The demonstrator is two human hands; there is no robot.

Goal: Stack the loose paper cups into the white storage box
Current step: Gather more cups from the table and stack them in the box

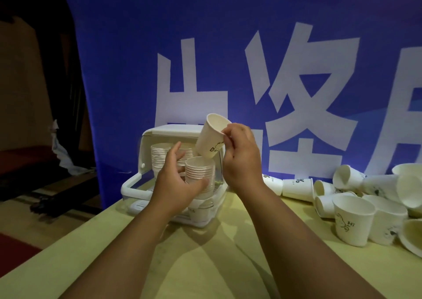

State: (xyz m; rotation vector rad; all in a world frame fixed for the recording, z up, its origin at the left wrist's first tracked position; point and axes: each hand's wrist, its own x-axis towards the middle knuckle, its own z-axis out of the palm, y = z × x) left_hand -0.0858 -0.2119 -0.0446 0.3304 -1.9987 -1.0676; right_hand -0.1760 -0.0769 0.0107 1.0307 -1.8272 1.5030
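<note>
The white storage box (133, 184) stands open on the table's left part, with stacks of paper cups (159, 157) inside. My left hand (175, 182) grips the nearest stack (201, 170) at the box's front. My right hand (239, 157) pinches the rim of a single white paper cup (211, 136), tilted with its mouth up, just above that stack. A pile of loose paper cups (356, 218) lies on the table at the right, some upright, some on their sides.
The yellow table (217, 264) ends at its left edge near the box, with dark floor beyond. A blue banner with large white characters (296, 81) hangs right behind the table.
</note>
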